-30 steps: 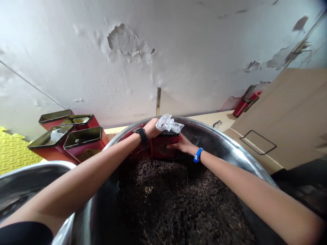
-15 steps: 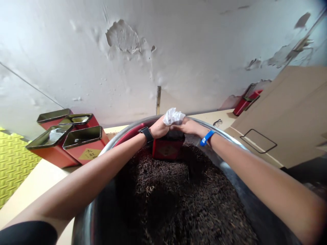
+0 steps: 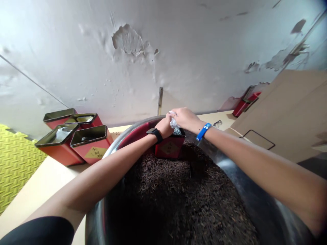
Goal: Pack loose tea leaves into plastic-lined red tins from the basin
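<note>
A red tea tin (image 3: 169,148) with a yellow diamond label stands on dark loose tea leaves (image 3: 178,187) inside a large round metal drum (image 3: 96,207). Out of the tin's mouth rises a clear plastic bag (image 3: 174,123), gathered at its top. My left hand (image 3: 165,127), a black watch on its wrist, is closed on the bag's neck from the left. From the right, my right hand (image 3: 186,119), with a blue wristband, pinches the same neck. Both hands meet just above the tin; the fingers partly hide the bag.
Several open red tins (image 3: 89,146) stand on the pale table (image 3: 61,177) left of the drum, some with plastic bags inside. A cardboard box (image 3: 291,112), glasses (image 3: 217,123) and another red tin (image 3: 242,103) are at the right. A peeling wall (image 3: 84,68) rises behind.
The bag's loose top, which stuck up above my hands, is now twisted down and mostly covered by my fingers. My right hand has come up and over towards the left hand.
</note>
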A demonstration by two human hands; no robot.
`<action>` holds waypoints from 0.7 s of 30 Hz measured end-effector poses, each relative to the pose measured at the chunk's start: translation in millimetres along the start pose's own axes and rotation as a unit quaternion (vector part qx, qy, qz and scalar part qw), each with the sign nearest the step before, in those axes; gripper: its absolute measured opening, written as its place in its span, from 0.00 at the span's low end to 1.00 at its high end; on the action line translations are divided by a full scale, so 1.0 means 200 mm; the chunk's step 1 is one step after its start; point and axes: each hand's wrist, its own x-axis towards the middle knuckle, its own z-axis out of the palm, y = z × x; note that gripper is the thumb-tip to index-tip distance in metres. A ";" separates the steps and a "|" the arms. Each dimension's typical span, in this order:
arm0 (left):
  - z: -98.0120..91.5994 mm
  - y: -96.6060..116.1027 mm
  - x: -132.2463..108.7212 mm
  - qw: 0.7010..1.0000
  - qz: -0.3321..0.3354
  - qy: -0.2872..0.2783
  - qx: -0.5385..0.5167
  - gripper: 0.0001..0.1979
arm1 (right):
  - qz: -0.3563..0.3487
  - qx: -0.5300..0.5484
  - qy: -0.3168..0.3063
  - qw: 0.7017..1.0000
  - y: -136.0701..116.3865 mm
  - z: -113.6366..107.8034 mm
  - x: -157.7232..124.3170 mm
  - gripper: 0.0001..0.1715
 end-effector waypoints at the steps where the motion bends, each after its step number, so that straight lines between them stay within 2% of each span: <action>1: 0.00 -0.01 0.00 1.000 -0.021 -0.007 -0.021 0.14 | -0.007 -0.010 -0.004 1.000 0.00 0.00 -0.01 0.16; 5: -0.03 -0.04 0.02 0.995 -0.047 -0.054 -0.070 0.07 | 0.001 -0.022 -0.040 0.999 0.01 -0.02 -0.05 0.19; 8: -0.09 -0.06 0.02 0.988 -0.044 -0.097 -0.113 0.11 | 0.039 0.011 -0.056 0.998 0.04 -0.05 -0.04 0.07; 9: -0.12 -0.06 0.02 0.985 -0.033 -0.101 -0.138 0.12 | 0.055 0.026 -0.065 0.996 0.04 -0.06 -0.03 0.06; 10: -0.15 -0.06 0.01 0.983 -0.018 -0.086 -0.164 0.13 | 0.070 0.041 -0.075 0.994 0.05 -0.07 -0.02 0.06; 12: -0.24 -0.07 -0.01 0.982 0.012 0.026 -0.186 0.12 | 0.098 0.071 -0.093 0.988 0.05 -0.09 0.03 0.06; 14: -0.32 -0.06 -0.04 0.980 0.066 0.144 -0.116 0.12 | 0.114 0.096 -0.113 0.982 0.05 -0.11 0.07 0.05; 15: -0.35 -0.05 -0.05 0.982 0.117 0.138 -0.050 0.13 | 0.118 0.107 -0.126 0.979 0.04 -0.11 0.09 0.06; 16: -0.38 -0.04 -0.06 0.979 0.180 0.093 0.018 0.14 | 0.121 0.117 -0.140 0.976 0.04 -0.12 0.11 0.07; 18: -0.40 -0.03 -0.07 0.947 0.295 -0.045 0.119 0.19 | 0.124 0.139 -0.170 0.968 0.04 -0.12 0.14 0.09; 19: -0.40 -0.03 -0.06 0.926 0.330 -0.099 0.152 0.21 | 0.123 0.150 -0.185 0.964 0.05 -0.13 0.15 0.09; 21: -0.38 -0.03 -0.03 0.900 0.358 -0.153 0.197 0.26 | 0.118 0.168 -0.210 0.956 0.06 -0.14 0.17 0.09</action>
